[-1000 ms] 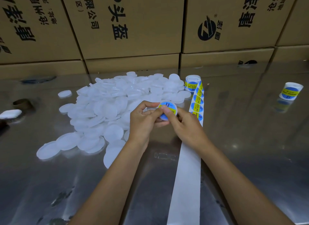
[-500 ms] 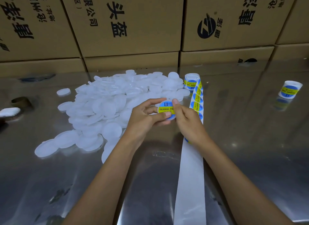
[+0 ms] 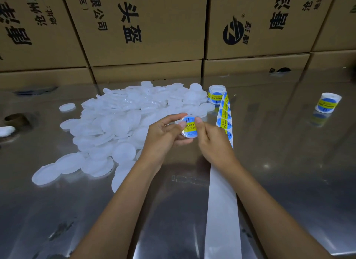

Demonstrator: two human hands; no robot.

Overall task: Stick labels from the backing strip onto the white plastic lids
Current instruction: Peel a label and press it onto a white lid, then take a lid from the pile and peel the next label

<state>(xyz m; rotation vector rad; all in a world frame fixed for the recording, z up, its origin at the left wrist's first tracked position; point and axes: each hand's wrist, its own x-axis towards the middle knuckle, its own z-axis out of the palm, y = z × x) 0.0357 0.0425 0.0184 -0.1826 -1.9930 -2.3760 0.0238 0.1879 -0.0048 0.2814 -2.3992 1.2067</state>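
Note:
A white plastic lid [image 3: 189, 128] with a blue and yellow label on its face is held above the steel table. My left hand [image 3: 165, 134] grips it from the left, thumb on the label's left edge. My right hand [image 3: 211, 141] holds its right side, thumb pressing the label near the top. A large heap of bare white lids [image 3: 123, 122] lies to the left. The backing strip [image 3: 223, 201] runs from the label roll [image 3: 216, 94] toward me, with several labels [image 3: 224, 116] on its far part and a bare near part.
Cardboard boxes [image 3: 146, 27] wall off the back of the table. A second label roll [image 3: 326, 102] stands at the right. A brown tape core [image 3: 16, 119] and a white object [image 3: 6, 130] lie at the far left edge. The steel table [image 3: 289, 172] is reflective.
The labelled lid now faces me more squarely, and both thumbs have moved over the label. The hands stayed in about the same spot.

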